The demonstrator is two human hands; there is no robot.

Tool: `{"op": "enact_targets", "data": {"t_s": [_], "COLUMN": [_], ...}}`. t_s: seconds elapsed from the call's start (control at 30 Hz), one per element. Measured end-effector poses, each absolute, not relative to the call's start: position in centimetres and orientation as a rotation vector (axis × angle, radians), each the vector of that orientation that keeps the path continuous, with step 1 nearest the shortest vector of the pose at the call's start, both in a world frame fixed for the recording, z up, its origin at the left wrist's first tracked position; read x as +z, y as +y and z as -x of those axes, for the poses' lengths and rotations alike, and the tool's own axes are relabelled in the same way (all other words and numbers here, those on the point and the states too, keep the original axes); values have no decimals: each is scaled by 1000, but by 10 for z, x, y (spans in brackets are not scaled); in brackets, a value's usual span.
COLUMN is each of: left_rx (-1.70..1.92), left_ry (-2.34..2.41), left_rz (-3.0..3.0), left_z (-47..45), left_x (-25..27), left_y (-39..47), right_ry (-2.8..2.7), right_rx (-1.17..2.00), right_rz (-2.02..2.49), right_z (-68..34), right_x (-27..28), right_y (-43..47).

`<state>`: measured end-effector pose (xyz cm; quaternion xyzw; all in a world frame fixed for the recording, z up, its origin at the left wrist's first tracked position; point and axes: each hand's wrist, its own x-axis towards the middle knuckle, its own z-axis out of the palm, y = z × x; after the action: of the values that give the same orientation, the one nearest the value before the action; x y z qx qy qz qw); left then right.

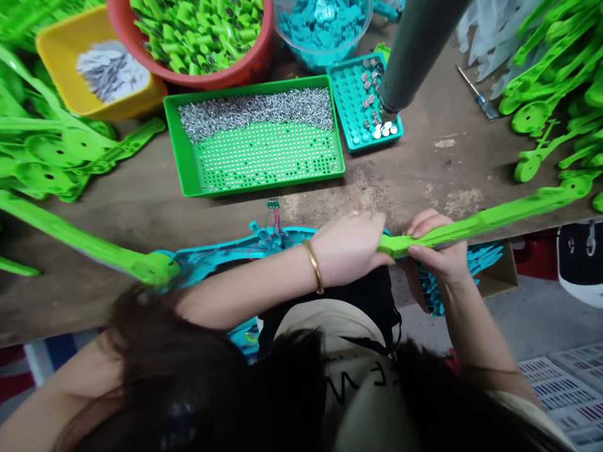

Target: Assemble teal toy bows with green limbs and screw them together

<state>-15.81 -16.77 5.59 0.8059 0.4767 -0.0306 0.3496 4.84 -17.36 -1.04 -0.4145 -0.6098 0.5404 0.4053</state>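
My right hand (438, 248) is closed round a long bright green plastic arm (499, 216), which slants up to the right. At that arm's near end my left hand (351, 245) grips too, its thumb below and its fingers bent over the joint. Under my left wrist lies a blue plastic frame (207, 257) along the table's front edge. A second green arm (89, 238) is joined to the frame's left end. Thin red and dark wires run from the frame to a small green circuit board (273, 204). My left hand hides the joint between the held arm and the frame.
Beyond the frame stand a green tray (259, 188) of screws and a teal tray (351, 135) with metal discs. A dark tool (419, 56) hangs over the teal tray. A screwdriver (475, 91) lies at right, near piled green parts (556, 81).
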Motion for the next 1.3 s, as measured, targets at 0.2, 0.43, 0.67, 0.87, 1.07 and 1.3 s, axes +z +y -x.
{"op": "enact_targets", "data": {"t_s": [0.2,0.43,0.67,0.87,1.07,1.3], "left_rx": [-78,-29,23,85,41,-107], "left_ry": [1215,1271,1189,1136,1132,1239], "left_rz": [-2118,-2160,-2040,-2036,-2042,-2212], "left_z": [168,169,173,176,178,156], "left_x": [65,66,68,58,38,37], "left_y": [-169,-174,-161,-153,-146,-156], "right_ry": [-1369,-1405,-1555,-1515,-1142,-893], "right_rx": [1509,1369,1488,1590,1502,1389], "right_rz": [1006,1148,1392,1447,1164,1272], "right_z": [-37,-31,-31,-28,-63,-67], "right_x": [-18,-12,-2,-1,31,8], "right_y": [-195,-205,-220,-211,-137,-88]}}
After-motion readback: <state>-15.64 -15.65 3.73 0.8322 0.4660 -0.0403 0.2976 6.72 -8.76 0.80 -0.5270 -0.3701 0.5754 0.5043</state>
